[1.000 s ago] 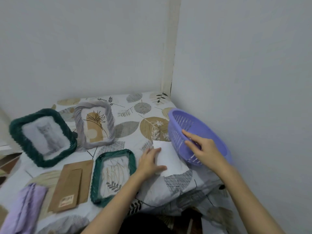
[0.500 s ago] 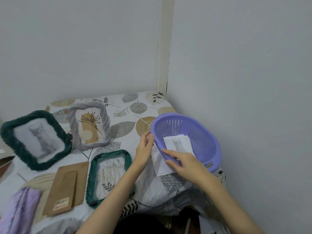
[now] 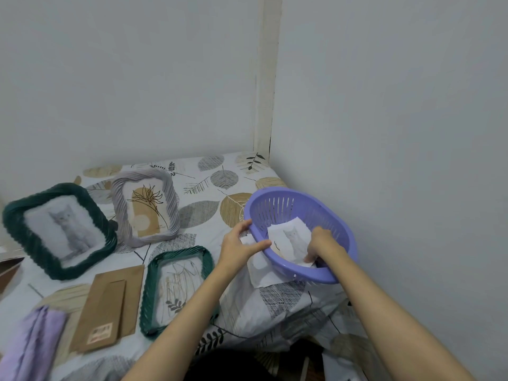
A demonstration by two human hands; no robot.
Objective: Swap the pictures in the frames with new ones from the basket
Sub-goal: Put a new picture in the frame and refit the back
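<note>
A purple slotted basket sits tilted at the table's right edge by the wall. Inside lie white picture prints, the top one showing a pale cat. My right hand reaches into the basket, fingers curled down onto the prints. My left hand grips the basket's near-left rim, thumb over the edge. A white paper lies partly under the basket. A dark green frame lies flat in front. A green frame with a cat picture and a grey frame with a plant drawing stand behind.
A brown cardboard backing lies left of the flat green frame. Lilac cloth lies at the lower left. The table carries a leaf-print cloth and sits in a corner, with walls behind and close on the right.
The basket has been tipped upright and pulled a little nearer. My right hand moved from its outside wall down into the prints. My left hand left the white paper and took the rim.
</note>
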